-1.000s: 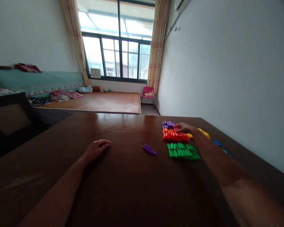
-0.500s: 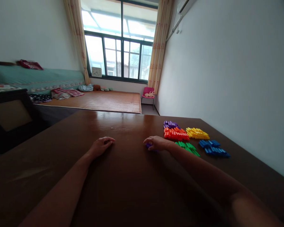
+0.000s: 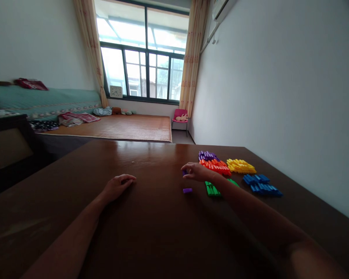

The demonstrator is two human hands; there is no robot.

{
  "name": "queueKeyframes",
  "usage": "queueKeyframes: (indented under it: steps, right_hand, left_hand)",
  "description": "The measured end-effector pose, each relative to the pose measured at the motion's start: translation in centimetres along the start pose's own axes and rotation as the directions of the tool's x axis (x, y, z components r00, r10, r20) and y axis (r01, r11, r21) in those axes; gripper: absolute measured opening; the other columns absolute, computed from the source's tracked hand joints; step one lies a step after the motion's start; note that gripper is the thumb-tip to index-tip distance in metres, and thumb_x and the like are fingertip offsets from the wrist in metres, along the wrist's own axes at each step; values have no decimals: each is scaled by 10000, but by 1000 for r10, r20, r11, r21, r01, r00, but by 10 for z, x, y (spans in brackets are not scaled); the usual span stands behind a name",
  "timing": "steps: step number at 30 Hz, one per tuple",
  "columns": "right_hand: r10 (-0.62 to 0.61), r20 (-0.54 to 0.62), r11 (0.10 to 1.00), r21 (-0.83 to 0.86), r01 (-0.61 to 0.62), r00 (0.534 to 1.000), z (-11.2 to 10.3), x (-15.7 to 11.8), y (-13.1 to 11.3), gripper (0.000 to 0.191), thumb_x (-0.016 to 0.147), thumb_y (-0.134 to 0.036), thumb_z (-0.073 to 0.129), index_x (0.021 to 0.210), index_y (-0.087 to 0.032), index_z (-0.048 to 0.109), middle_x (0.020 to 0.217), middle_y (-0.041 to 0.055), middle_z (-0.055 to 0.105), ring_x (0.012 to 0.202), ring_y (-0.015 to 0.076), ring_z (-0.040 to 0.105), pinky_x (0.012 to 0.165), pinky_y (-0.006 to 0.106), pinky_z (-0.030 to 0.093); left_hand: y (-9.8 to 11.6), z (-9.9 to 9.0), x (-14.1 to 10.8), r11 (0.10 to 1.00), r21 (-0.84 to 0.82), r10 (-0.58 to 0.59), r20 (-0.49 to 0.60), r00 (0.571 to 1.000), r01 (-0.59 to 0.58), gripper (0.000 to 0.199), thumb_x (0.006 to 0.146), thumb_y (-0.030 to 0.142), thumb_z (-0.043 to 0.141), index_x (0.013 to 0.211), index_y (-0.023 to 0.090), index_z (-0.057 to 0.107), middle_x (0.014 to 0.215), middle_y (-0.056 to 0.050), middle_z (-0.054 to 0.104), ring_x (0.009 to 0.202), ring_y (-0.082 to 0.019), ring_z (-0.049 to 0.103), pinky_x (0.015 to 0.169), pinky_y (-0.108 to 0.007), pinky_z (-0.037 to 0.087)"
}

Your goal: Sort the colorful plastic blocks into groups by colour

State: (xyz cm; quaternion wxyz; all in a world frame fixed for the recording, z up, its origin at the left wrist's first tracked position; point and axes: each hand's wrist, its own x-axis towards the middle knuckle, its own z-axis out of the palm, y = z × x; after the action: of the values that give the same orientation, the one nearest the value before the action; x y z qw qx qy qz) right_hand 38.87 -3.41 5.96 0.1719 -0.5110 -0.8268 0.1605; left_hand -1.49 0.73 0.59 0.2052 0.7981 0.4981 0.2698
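My right hand [image 3: 195,171] is closed in a pinch on a small purple plastic piece [image 3: 184,173], held just above the table and partly hidden by the fingers. Below that hand, a second short purple piece [image 3: 187,190] lies alone on the dark table [image 3: 151,224]. My left hand [image 3: 118,186] rests on the tabletop to the left, fingers curled together, with nothing showing in them. Beside my right wrist are green pieces [image 3: 213,189], partly covered by the forearm. Behind it sit orange pieces [image 3: 216,167] and purple pieces [image 3: 208,155] in rows.
Yellow pieces [image 3: 241,166] and blue pieces [image 3: 261,184] lie in groups at the right of the table. Beyond the far edge stand a bed with a woven mat [image 3: 133,126] and a pink chair [image 3: 180,114]. A white wall [image 3: 264,85] runs along the right.
My right hand has risen slightly and moved away from the near purple piece, which now lies uncovered. A purple piece shows between its fingers. The left hand stays on the table; the view has shifted slightly.
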Motion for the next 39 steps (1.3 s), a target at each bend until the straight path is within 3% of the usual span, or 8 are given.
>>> queueKeyframes:
  steps: [5, 9, 21, 29, 34, 35, 37, 39]
  right_hand:
    - [226, -270, 973, 99, -207, 936, -70, -15, 81, 386, 750, -308, 673, 1118, -196, 646, 1054, 72, 669, 922, 195, 634, 846, 319, 513]
    - [394, -304, 918, 176, -355, 867, -101, -26, 141, 376, 706, -293, 708, 1066, -189, 671, 989, 70, 697, 963, 221, 639, 851, 304, 523]
    - [478, -194, 878, 114, -464, 857, -83, -4, 232, 404, 644, -251, 745, 1035, -163, 701, 1054, 97, 707, 994, 235, 648, 894, 325, 509]
    - [504, -200, 860, 206, -467, 840, -76, -10, 228, 324, 721, -204, 620, 1031, -143, 691, 1026, 90, 717, 976, 216, 656, 894, 315, 502]
    - [497, -480, 847, 86, -524, 723, -82, -9, 188, 318, 781, -181, 538, 1066, -162, 678, 1033, 99, 703, 982, 217, 637, 889, 341, 491]
    - [443, -509, 873, 57, -485, 738, -81, -8, 170, 314, 802, -196, 523, 1077, -170, 673, 1017, 93, 704, 958, 210, 637, 876, 339, 491]
    - [293, -413, 949, 13, -316, 863, -71, -7, 124, 290, 838, -271, 522, 1075, -192, 670, 950, 63, 708, 873, 187, 638, 814, 312, 498]
    - [133, -108, 991, 26, -131, 985, -51, -9, 71, 287, 836, -387, 558, 1040, -223, 676, 851, 19, 698, 755, 161, 627, 707, 275, 495]
  left_hand:
    - [-1, 0, 1, 1000, -12, -3, -1, 1000, 3, 430, 783, 575, 521, 970, 254, 735, 1022, -12, 733, 949, -223, 661, 859, -270, 490]
    - [4, -3, 1, 999, -17, -29, 6, 1000, 29, 446, 777, 599, 527, 964, 254, 739, 1015, -11, 735, 932, -224, 666, 825, -261, 500]
    - [0, -3, 1, 996, -41, -82, 43, 996, 84, 473, 774, 608, 540, 1003, 239, 728, 1058, -35, 724, 971, -241, 652, 857, -278, 496]
    - [8, -5, 1, 996, -39, -74, 43, 996, 76, 495, 764, 625, 531, 988, 232, 732, 1044, -42, 728, 958, -250, 651, 855, -291, 495]
    - [6, -3, 1, 996, -47, -73, 42, 996, 75, 503, 764, 638, 517, 984, 239, 732, 1041, -36, 727, 968, -252, 644, 863, -299, 491]
    - [5, -3, 1, 996, -55, -72, 40, 997, 75, 508, 762, 640, 516, 985, 237, 732, 1042, -38, 727, 972, -252, 643, 873, -301, 488]
    - [1, -1, 2, 995, -68, -65, 35, 997, 67, 519, 754, 640, 520, 991, 229, 731, 1037, -41, 728, 963, -248, 644, 883, -300, 485]
    - [-2, 0, 2, 996, -62, -56, 29, 998, 58, 518, 754, 631, 524, 1001, 225, 730, 1032, -40, 729, 938, -238, 649, 876, -294, 486]
